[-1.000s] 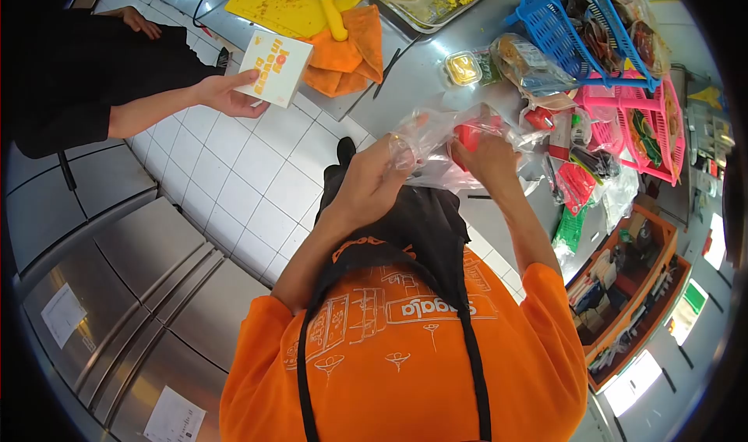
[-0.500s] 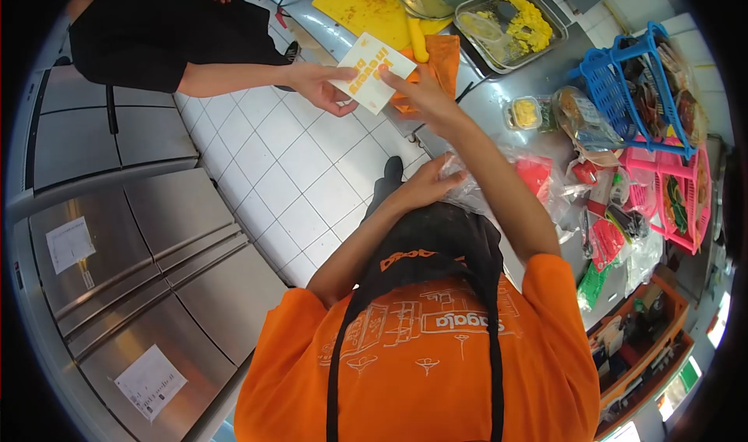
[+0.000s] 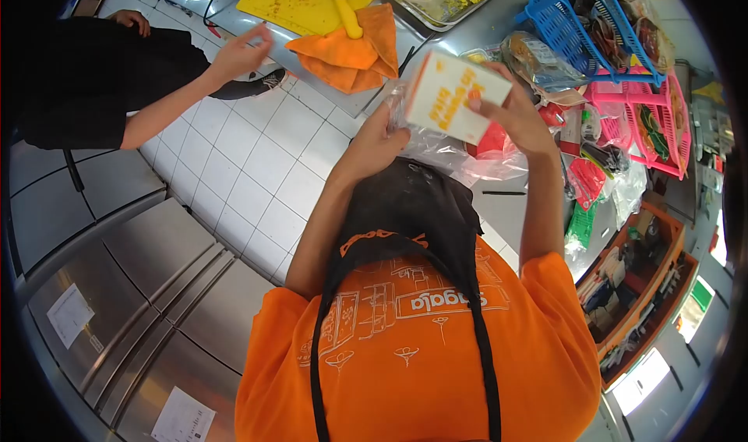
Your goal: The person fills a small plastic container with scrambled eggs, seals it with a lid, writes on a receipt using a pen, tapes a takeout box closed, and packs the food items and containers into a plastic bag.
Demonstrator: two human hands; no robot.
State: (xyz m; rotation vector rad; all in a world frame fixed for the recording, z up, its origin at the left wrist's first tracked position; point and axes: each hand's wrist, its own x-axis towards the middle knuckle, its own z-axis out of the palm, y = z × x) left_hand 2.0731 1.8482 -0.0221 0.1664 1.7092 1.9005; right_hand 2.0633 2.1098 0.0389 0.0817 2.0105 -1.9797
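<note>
My right hand (image 3: 520, 118) grips a white card (image 3: 448, 99) with yellow-orange lettering and an orange edge, thumb on its printed face. I cannot tell whether it is a single sheet or a flat packet. My left hand (image 3: 375, 147) is closed on the edge of a clear plastic bag (image 3: 436, 144), just left of the card. A red item (image 3: 492, 139) shows through or beside the bag, partly hidden by the card. On the left, a co-worker's hand (image 3: 243, 52) is apart from the card, with fingers bent.
An orange cloth (image 3: 354, 52) lies by a yellow cutting board (image 3: 288, 5) and a metal tray (image 3: 444, 19) of yellow food. Blue (image 3: 545, 21) and pink baskets (image 3: 612, 99) stand at right among plastic packages. Steel fridges (image 3: 125, 286) line the left.
The co-worker has let go of the card and drawn their hand back left. My right hand has brought the card right, over the bag. My left hand has moved up and left with the bag's edge.
</note>
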